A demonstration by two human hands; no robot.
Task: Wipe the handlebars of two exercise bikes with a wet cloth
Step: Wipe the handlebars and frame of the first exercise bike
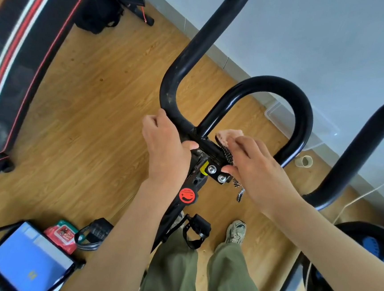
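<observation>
A black exercise-bike handlebar (303, 113) loops up in front of me, with a long left arm and a rounded centre loop. My left hand (165, 147) grips the bar at the base of the left arm. My right hand (254, 167) presses a cloth (229, 137), pink on one side and black-and-white checked on the other, against the middle of the bar just above the bolted clamp (216, 173). A strip of the cloth hangs below the clamp. A second bike's black handlebar (358, 146) rises at the right.
A red tension knob (187, 196) sits on the bike's post below the clamp, with a pedal (199, 225) lower down. A padded bench (22, 51) lies at the left. A tablet (27, 261) and a wipes pack (63, 235) lie on the wooden floor. The wall runs behind.
</observation>
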